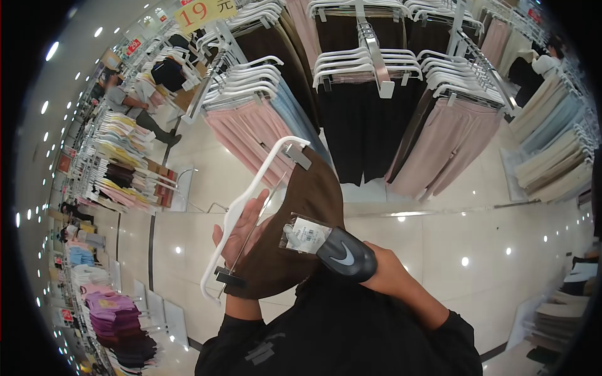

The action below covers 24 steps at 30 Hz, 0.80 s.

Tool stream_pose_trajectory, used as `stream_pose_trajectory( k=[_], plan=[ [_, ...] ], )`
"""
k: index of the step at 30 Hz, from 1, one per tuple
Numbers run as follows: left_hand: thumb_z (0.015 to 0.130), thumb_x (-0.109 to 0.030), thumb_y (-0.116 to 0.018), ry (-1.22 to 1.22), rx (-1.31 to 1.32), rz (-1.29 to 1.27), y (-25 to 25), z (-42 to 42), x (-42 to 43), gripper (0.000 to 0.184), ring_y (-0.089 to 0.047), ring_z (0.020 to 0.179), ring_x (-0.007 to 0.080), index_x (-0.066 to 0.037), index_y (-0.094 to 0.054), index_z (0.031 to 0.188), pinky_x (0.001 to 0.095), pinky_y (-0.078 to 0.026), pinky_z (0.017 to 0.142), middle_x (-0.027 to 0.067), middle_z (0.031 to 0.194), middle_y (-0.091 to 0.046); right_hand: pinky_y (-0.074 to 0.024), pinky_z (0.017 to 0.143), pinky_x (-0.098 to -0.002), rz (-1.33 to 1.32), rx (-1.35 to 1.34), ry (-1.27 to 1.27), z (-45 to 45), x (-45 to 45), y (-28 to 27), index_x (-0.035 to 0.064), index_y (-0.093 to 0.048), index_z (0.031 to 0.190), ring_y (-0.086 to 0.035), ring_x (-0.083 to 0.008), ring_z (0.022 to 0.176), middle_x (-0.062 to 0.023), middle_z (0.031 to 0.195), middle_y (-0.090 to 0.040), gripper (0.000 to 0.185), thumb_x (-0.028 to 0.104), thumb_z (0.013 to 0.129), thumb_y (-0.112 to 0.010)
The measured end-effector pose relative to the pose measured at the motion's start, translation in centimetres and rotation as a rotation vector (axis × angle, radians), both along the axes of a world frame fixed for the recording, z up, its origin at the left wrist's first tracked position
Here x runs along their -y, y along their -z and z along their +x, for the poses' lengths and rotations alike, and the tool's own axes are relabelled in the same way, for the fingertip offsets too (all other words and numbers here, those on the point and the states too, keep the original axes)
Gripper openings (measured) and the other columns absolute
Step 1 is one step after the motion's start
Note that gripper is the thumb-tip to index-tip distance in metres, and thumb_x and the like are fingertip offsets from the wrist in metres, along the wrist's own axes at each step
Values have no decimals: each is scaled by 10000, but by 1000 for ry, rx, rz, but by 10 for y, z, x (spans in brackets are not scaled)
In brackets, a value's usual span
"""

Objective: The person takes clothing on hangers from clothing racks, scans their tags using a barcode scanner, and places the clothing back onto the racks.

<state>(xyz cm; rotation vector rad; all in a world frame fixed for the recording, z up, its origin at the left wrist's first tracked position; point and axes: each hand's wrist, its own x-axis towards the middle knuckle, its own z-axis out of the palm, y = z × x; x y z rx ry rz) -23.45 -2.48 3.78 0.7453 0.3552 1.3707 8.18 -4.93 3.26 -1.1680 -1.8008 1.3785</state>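
Brown trousers hang by their waist from a white clip hanger, tilted in front of my body. My left hand supports them from behind, its fingers reaching up through the gap between the hanger and its metal bar. A white paper tag in a clear plastic sleeve lies against the fabric. My right hand is wrapped around a dark grey handheld barcode scanner, whose head is right at the tag's edge. The scanner's grip is mostly hidden by its head and my hand.
Ahead stand metal racks with pink trousers, black trousers and blue ones on white hangers. A yellow price sign hangs above. Clothing rails line both sides. A person is at the left rails. The floor is shiny tile.
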Motion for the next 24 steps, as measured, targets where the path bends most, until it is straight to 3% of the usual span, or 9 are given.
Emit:
stream_pose_trajectory(
  k=[5, 7, 19, 24],
  plan=[
    [885, -642, -353, 84, 46, -22, 2, 7, 0, 859, -367, 1307, 448, 29, -352, 1421, 504, -291, 1103, 234, 1538, -161, -505, 793, -373, -20, 65, -51, -6, 0, -9, 33, -596, 1049, -646, -323, 898, -134, 970, -660, 399, 162, 701, -743],
    [896, -638, -316, 119, 130, -103, -2, 10, 2, 846, -377, 1297, 453, 27, -363, 1417, 514, -293, 1097, 238, 1528, -188, -500, 758, -420, -25, 134, -89, -8, -1, -9, 49, -577, 1031, -629, -372, 873, -160, 930, -656, 399, 225, 705, -725],
    [875, -652, -317, 162, 44, -68, 11, -4, -16, 844, -348, 1305, 439, -8, -390, 1415, 527, -233, 1117, 209, 1518, -236, -503, 761, -434, -59, 201, -91, -26, -17, -5, 49, -556, 1051, -629, -380, 880, -179, 938, -660, 421, 247, 716, -718],
    [859, -665, -348, 159, 19, -76, 19, -9, -33, 861, -351, 1302, 440, -7, -388, 1413, 524, -254, 1109, 196, 1516, -236, -502, 763, -430, -77, 198, -77, -33, -32, 0, 55, -555, 1063, -630, -382, 886, -181, 940, -660, 423, 240, 719, -719]
  ],
)
